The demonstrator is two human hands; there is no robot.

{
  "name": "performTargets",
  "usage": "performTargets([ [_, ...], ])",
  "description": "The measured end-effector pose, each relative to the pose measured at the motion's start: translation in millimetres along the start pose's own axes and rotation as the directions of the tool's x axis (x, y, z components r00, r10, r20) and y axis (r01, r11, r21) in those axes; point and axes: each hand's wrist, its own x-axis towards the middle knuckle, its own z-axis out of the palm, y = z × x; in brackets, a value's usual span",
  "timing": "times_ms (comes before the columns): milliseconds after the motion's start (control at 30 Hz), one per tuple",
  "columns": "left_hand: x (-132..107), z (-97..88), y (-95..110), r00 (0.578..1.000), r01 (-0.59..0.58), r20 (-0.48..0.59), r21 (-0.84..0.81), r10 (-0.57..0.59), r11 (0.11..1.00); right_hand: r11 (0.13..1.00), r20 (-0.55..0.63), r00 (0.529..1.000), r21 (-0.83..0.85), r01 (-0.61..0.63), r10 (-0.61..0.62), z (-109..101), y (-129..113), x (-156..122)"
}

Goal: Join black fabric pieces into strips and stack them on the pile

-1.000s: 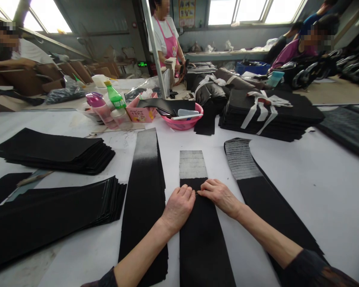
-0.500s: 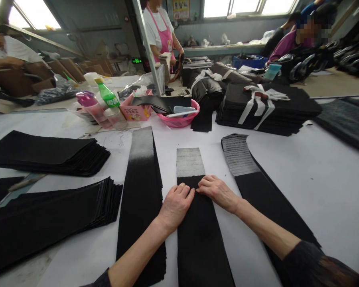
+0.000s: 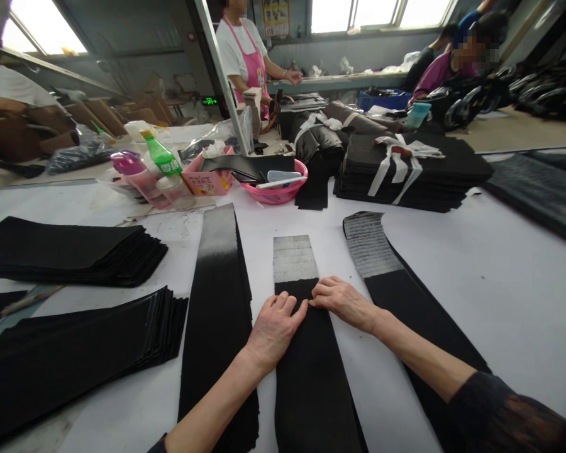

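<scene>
A long black fabric strip (image 3: 311,384) lies lengthwise in front of me, with a grey, faintly lined band (image 3: 294,259) at its far end. My left hand (image 3: 272,331) rests on the strip just below the band, fingers curled and thumb pointing right. My right hand (image 3: 343,303) meets it from the other side, its fingertips pinched together on the same cloth. The tips of both hands almost touch; what exactly they pinch is partly hidden. Left of them lies a black strip stack (image 3: 216,314) with a shiny grey end. To the right, another black strip (image 3: 399,296) curls over at its grey-striped end.
Two fanned black stacks (image 3: 70,248) lie at the left. Behind stand a pink basin (image 3: 273,192), a pink box (image 3: 210,181), a green bottle (image 3: 163,154) and a tied black bundle (image 3: 415,170). A co-worker in a pink apron (image 3: 255,63) stands beyond; others sit farther off.
The view has turned slightly, so most things sit a little farther left. My hands stay at nearly the same place on the strip. The aproned co-worker's hand now reaches outward.
</scene>
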Motion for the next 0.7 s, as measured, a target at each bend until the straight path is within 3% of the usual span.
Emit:
performTargets([
  [300,0.8,0.1,1.1,1.000,0.008,0.010,0.015,-0.009,1.000,0.996,-0.064,0.994,-0.004,-0.088,0.087,10.2,1.7,-5.6],
  [700,2.9,-2.4,5.5,0.999,-0.007,0.038,0.080,0.004,0.997,0.999,-0.021,0.999,0.002,-0.034,0.034,3.3,4.9,-10.5],
])
